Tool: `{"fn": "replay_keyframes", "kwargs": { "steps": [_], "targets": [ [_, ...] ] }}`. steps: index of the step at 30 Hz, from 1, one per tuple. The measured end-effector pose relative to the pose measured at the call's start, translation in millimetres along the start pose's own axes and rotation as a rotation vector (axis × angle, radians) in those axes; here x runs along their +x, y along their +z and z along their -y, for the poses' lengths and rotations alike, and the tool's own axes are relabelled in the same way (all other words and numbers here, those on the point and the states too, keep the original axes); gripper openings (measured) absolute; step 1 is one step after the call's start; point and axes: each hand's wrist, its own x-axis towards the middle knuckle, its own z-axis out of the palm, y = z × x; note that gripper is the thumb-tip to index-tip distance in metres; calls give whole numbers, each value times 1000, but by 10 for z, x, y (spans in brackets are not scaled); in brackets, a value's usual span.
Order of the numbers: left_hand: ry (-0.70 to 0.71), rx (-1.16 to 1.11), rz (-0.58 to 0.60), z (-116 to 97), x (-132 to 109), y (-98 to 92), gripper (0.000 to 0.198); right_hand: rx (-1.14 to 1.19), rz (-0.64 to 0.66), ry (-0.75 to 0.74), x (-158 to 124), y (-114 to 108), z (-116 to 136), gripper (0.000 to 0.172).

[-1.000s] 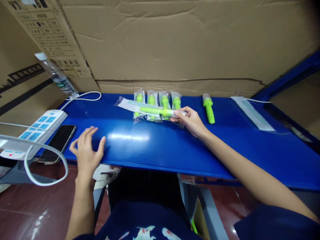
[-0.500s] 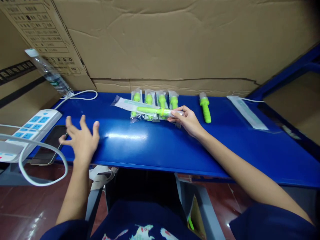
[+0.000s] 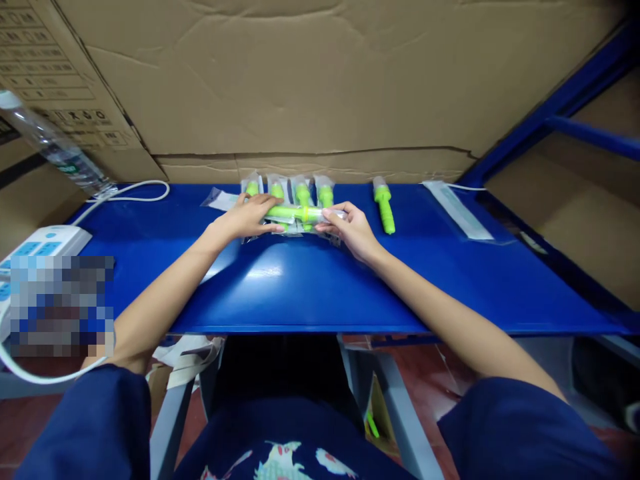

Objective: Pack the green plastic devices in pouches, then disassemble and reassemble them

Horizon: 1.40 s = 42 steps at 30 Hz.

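A bright green stick [image 3: 289, 212] with a yellow ring and a clear cap lies crosswise between my hands, above the table. My right hand [image 3: 354, 231] is closed round its clear-capped end, thumb on top. My left hand [image 3: 244, 217] is over the other end, fingers above and thumb below, covering the tip. A pale plastic sleeve [image 3: 221, 199] sticks out to the left beneath my left hand. Behind the stick stand several similar green sticks in clear bags [image 3: 302, 191] in a row, partly hidden by my hands.
One unbagged green stick [image 3: 385, 208] lies to the right on the blue table [image 3: 310, 293]. Farther right is a flat white sleeve [image 3: 463, 212]. On the left are a power strip [image 3: 55, 240], a white cable [image 3: 155, 190] and a water bottle [image 3: 60, 150]. Cardboard [image 3: 310, 87] rises behind.
My left hand, spread and apart at the left before, has moved right onto the green stick's left end. My right hand still holds the capped end. The whole view has shifted slightly.
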Motion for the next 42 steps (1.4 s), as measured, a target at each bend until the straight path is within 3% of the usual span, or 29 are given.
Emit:
{"fn": "replay_keyframes", "kwargs": {
  "steps": [11,14,18,23,29,36,42],
  "targets": [
    [166,-141,-189,158,-60,157,73,-12,-15,-79,24,-42,27,67],
    [219,-91,-279,213,-45,189,64,-31,-5,-79,31,-49,38,66],
    [182,-3,-348,199,-31,193,46,-17,60,-76,20,-18,68,66],
    [152,50,-380,191,-48,187,44,-28,207,-103,13,-43,116,64],
    [183,64,-397,203,-31,232,43,-367,182,-250,66,-166,92,56],
    [193,99,-416,117,-32,220,43,-210,152,-187,46,-118,121,42],
    [260,118,-430,78,-16,217,43,-273,202,-175,42,-139,139,49]
  ]
}}
